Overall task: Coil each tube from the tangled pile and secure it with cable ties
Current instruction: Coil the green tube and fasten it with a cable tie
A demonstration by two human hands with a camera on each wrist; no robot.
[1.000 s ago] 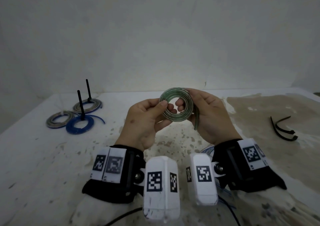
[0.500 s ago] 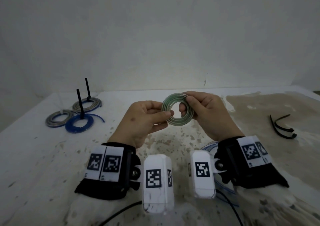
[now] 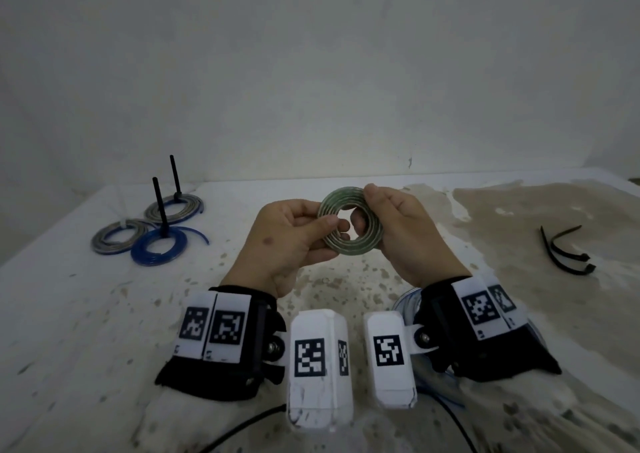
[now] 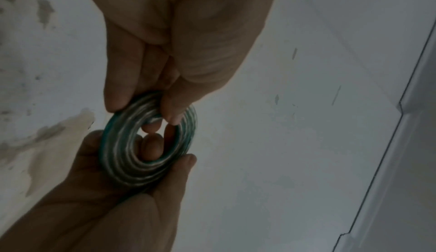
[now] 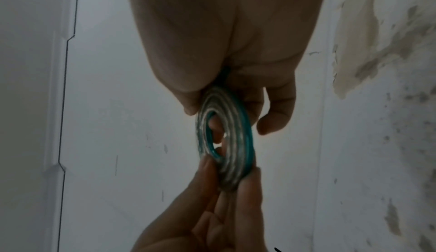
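Green tube coil (image 3: 350, 223), wound flat into a tight ring, sits lifted above the white table (image 3: 86, 314), held between both of my hands at the centre of the head view. My left hand (image 3: 287, 241) pinches the ring's left edge, thumb on the face toward me and fingers curled behind it; the left wrist camera shows the thumb tip pressed at the inner rim of the green tube coil (image 4: 148, 140). My right hand (image 3: 405, 234) grips the right side, index fingertip on the top edge and the other fingers wrapped behind, palm cupping the ring. From the right wrist camera the green tube coil (image 5: 226, 140) stands almost edge-on between the two sets of fingers. Both wrists angle inward and upward toward each other. Far left on the table lie three finished coils (image 3: 149, 234), two with black tie tails standing upright. Far right lie loose black cable ties (image 3: 568, 255), well apart from my hands.
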